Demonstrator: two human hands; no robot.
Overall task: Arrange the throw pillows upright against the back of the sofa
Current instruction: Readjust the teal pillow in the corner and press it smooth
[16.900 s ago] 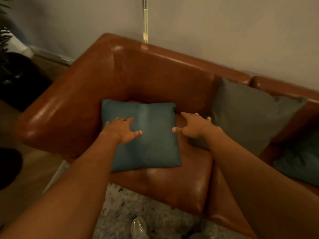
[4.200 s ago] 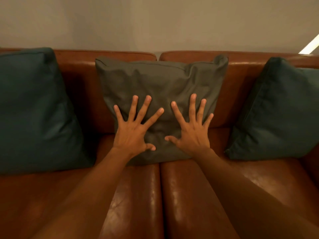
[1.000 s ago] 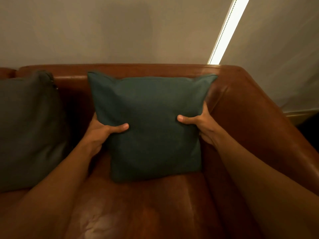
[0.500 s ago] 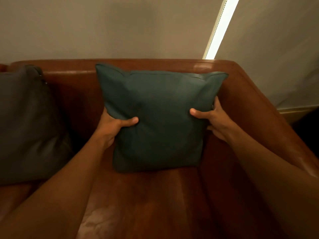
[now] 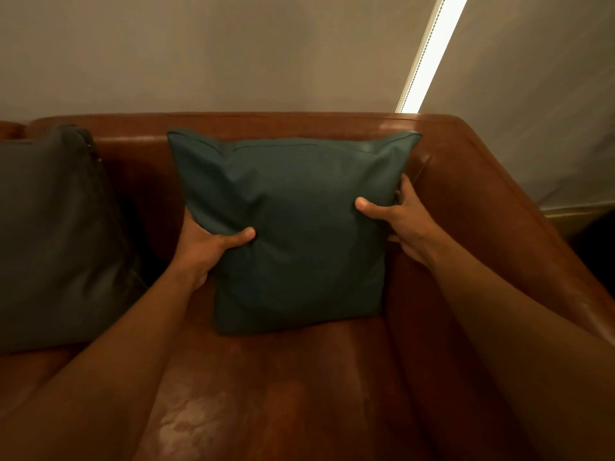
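1. Teal pillow (image 5: 293, 227) standing upright on the seat at the right end of the sofa (image 5: 332, 387), top edge leaning on the backrest, right side tucked near the armrest.
2. Left hand (image 5: 208, 247) clamped on the pillow's left edge, thumb pressed into the front, fingers hidden behind. Right hand (image 5: 396, 216) gripping the right edge the same way, thumb out front.
3. Compared with half a second back: barely shifted, maybe nudged a touch straighter and settled lower onto the cushion. Same two-handed hold as a second ago, so pretty much just fine-tuning now.
4. Grey pillow (image 5: 53, 234) already propped upright at the left of the frame, well apart from the teal one.
5. Looks like the last pillow of the row, so probably nearly done. Only letting go left, hopefully without it flopping forward.
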